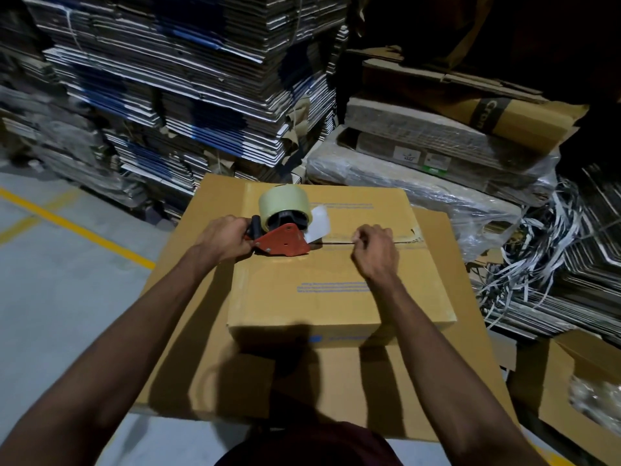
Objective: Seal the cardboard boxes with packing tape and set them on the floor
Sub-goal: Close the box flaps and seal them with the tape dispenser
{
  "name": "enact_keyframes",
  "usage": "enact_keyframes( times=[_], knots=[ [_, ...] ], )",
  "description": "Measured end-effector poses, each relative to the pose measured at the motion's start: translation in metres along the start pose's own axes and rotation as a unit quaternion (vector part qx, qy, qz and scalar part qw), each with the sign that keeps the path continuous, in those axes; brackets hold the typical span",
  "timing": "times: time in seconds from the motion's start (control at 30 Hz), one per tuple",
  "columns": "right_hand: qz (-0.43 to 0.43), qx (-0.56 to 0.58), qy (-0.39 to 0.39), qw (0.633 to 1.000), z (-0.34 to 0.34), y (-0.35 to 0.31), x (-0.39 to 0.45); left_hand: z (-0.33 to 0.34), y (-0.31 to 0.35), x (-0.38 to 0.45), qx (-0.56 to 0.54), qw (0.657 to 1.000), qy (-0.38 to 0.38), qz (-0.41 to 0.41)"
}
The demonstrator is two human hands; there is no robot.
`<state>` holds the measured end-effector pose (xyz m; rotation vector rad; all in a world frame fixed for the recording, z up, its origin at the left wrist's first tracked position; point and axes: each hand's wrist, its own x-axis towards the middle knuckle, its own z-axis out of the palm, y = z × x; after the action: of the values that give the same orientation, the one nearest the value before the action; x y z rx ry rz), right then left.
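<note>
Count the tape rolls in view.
1. The tape roll sits on the red dispenser, gripped by the left hand on the top box. Others may be hidden.

Matt cardboard box, glossy tape roll, red metal dispenser.

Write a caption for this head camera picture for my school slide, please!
Left hand grips a red tape dispenser on a cardboard box while the right hand holds the tape down.

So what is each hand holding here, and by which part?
The left hand grips the tape dispenser by its black handle. The right hand pinches something thin, probably tape, above the seam of the box; I cannot tell for sure.
</note>
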<state>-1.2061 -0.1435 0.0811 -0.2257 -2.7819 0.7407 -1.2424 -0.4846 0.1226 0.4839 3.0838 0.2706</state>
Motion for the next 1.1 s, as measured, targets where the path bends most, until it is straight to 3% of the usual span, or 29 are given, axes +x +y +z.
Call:
enact_keyframes(
  times=[0.07, 0.2, 0.27, 0.37, 0.43, 0.6, 1.0, 1.1],
  knots=[
    [0.01, -0.006, 0.008, 1.0, -0.004, 0.006, 0.002, 0.001, -0.001, 0.0, -0.001, 1.0, 0.0, 0.002],
    [-0.061, -0.031, -0.034, 0.997, 0.003, -0.012, -0.003, 0.001, -0.004, 0.002, -0.007, 1.0, -0.005, 0.001],
    [-0.025, -0.027, -0.028, 0.999, -0.001, -0.002, -0.005, 0.002, -0.007, 0.002, -0.011, 1.0, -0.005, 0.005],
    [0.11, -0.133, 0.009, 0.985, -0.014, 0.026, -0.01, 0.006, -0.008, 0.001, -0.018, 1.0, -0.002, 0.005],
    [0.173, -0.153, -0.018, 0.973, -0.02, 0.03, -0.012, 0.007, -0.007, 0.002, -0.023, 1.0, 0.003, 0.002],
    [0.194, -0.127, -0.043, 0.972, -0.029, 0.03, 0.011, 0.008, -0.005, 0.005, -0.033, 0.999, -0.004, 0.004],
    [0.103, -0.071, -0.136, 0.983, -0.038, 0.037, 0.119, 0.016, 0.036, -0.004, -0.104, 0.994, 0.01, -0.032],
    [0.083, -0.095, -0.105, 0.987, -0.032, 0.014, 0.119, 0.015, 0.045, -0.002, -0.099, 0.993, -0.003, -0.064]
  ],
)
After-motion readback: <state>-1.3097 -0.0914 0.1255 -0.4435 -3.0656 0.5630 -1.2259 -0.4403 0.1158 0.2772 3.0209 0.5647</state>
